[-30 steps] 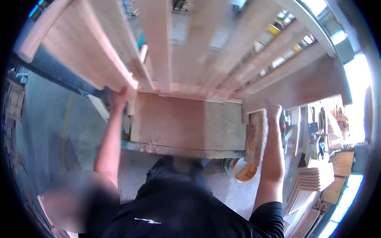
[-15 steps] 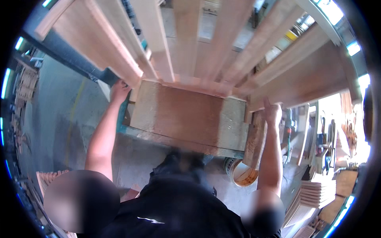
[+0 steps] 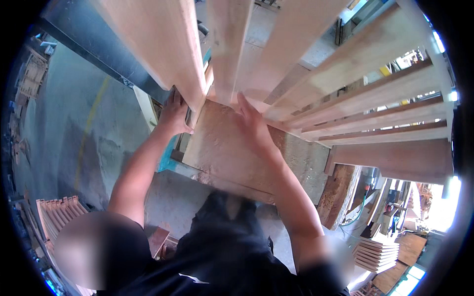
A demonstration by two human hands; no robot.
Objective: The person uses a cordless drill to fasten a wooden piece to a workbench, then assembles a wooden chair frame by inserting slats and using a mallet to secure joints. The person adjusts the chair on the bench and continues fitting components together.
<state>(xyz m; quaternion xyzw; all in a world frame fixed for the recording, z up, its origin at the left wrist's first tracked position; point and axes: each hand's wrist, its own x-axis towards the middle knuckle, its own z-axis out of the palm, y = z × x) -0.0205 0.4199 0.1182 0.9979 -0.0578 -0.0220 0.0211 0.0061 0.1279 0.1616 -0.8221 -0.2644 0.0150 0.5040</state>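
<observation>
Head view, looking down the person's own arms. Left hand [image 3: 174,112] is clamped on the lower end of a pale wooden plank [image 3: 160,44], fingers curled round its edge, just left of the tabletop [image 3: 222,153]. Right hand [image 3: 253,126] lies flat and spread on the tabletop, fingertips touching the foot of the middle plank [image 3: 229,44]. Both planks stand with their long axes running up and away from the hands. More planks [image 3: 375,98] fan out to the right. Stacked boards [image 3: 380,251] sit on the floor at lower right.
</observation>
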